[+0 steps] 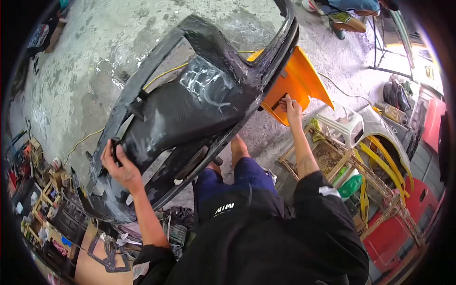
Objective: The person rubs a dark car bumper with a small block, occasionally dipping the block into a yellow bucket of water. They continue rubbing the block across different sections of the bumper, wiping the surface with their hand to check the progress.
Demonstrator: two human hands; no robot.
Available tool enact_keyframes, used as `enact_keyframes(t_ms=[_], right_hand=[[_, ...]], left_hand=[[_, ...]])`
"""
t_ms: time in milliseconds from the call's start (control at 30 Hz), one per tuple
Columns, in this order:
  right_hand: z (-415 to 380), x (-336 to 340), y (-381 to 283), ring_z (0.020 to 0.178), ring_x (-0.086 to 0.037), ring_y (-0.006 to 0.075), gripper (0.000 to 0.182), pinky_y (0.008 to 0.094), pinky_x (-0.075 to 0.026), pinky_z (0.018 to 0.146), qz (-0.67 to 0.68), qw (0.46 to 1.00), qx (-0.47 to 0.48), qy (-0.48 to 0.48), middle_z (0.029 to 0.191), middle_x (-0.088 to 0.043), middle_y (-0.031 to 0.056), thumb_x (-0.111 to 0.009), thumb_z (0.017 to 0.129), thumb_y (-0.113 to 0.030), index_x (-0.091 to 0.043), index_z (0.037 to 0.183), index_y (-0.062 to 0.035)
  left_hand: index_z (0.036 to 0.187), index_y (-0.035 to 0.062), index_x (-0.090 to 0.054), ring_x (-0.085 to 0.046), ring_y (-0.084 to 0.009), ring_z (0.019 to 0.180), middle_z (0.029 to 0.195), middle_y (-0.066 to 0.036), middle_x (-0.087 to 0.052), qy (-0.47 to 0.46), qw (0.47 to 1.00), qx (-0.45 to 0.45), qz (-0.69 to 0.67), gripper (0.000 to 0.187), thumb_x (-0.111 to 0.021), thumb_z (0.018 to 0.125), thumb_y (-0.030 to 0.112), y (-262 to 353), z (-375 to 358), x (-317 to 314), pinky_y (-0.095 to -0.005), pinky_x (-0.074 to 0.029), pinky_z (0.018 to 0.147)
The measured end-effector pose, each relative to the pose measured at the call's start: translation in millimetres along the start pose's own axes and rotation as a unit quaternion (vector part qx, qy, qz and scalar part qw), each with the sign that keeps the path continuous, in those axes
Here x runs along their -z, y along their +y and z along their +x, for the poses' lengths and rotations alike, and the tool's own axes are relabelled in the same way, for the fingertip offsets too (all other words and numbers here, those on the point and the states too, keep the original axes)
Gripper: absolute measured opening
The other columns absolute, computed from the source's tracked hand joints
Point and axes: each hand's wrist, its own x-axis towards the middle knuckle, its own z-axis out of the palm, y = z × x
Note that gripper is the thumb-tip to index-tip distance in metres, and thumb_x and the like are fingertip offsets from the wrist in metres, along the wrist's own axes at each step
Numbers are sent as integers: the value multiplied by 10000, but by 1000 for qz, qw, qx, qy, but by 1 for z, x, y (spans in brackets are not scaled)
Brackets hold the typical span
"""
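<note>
A large black car bumper (190,104) with whitish smears lies at a slant before me, over the concrete floor. My left hand (121,166) is closed at the bumper's left part, thumb and fingers around a black edge. On the other side, my right hand (292,108) is raised clear of the bumper, its fingers pinched on a short, thin dark strip (279,102) whose kind I cannot tell. Behind that hand is a curved orange panel (297,78), partly hidden by the bumper's rim.
A yellow cord (85,138) runs across the floor. At right are a white plastic part (343,126), a wooden frame (332,164), yellow strips (380,164) and red panels (394,232). Tools and scraps (47,199) crowd the left. Another person (349,19) is at the top right.
</note>
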Motion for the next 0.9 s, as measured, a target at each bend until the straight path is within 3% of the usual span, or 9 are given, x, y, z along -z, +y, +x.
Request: enact_keyframes(t_ms=[200,300,367,433,567,700,767,833,900], right_hand=[[117,-35,134,705,-662,139,442,302,-543,668,-35,974,-188,-120,862,-724,68,-637,1059,-453,-704,988,-21],[162,-48,196,762,-662,158,332,320,-549,708,-208,939,-130,-243,883,-719,53,-627,1065,-367,-707,1003,-51],[168,-57,210,772,-661,161,322,322,-550,715,-217,939,-142,-227,887,-718,53,-624,1065,-358,-706,1003,-54],[168,-58,226,782,-661,165,311,325,-551,723,-206,944,-157,-206,891,-716,53,-621,1064,-349,-706,1002,-56],[168,-66,242,803,-660,171,291,330,-552,739,-150,955,-183,-177,898,-713,53,-615,1064,-331,-705,1001,-61],[167,-52,238,823,-659,177,271,336,-554,754,11,962,-238,-133,906,-710,52,-609,1063,-312,-704,1000,-66],[155,-40,213,834,-659,180,261,338,-554,762,168,939,-285,-90,910,-708,52,-607,1063,-303,-704,999,-69],[134,-21,175,844,-659,184,252,341,-555,770,368,880,-297,-49,914,-707,52,-604,1063,-294,-703,999,-72],[93,14,103,885,-655,200,228,345,-553,808,546,792,-244,-128,933,-702,64,-579,1059,-250,-696,990,-66]], left_hand=[[1351,-15,-655,-635,-261,1210,1306,-144,-671,-6,993,-1,122,346,-615,1097,217,-11,-2,-10,-374,-485,1061],[1345,-33,-648,-640,-236,1152,1286,-151,-689,16,988,55,143,388,-634,1092,262,-17,-8,-15,-365,-507,1024],[1315,-65,-642,-645,-213,1077,1232,-172,-701,22,979,97,178,534,-674,1059,403,-22,-8,-11,-348,-542,939],[1375,-66,-620,-658,-249,1024,1215,-194,-713,45,968,161,186,577,-659,1062,418,-23,-9,-13,-349,-541,902],[1390,-49,-600,-662,-239,1032,1232,-170,-696,27,975,133,175,546,-643,1072,392,-25,-10,-13,-343,-549,892],[1385,-30,-616,-641,-225,1074,1244,-142,-704,82,978,155,111,526,-666,1063,382,-35,-10,-13,-359,-545,934],[1354,-10,-651,-641,-211,1057,1231,-130,-710,41,972,103,207,496,-676,1058,387,-35,-10,-6,-350,-519,966],[1276,-34,-687,-631,-176,1034,1168,-77,-727,57,983,115,133,404,-685,1065,311,-14,-12,-20,-318,-494,959],[1293,-39,-682,-640,-187,1075,1197,-88,-719,58,980,122,148,403,-675,1069,296,-13,-11,-17,-329,-486,997]])
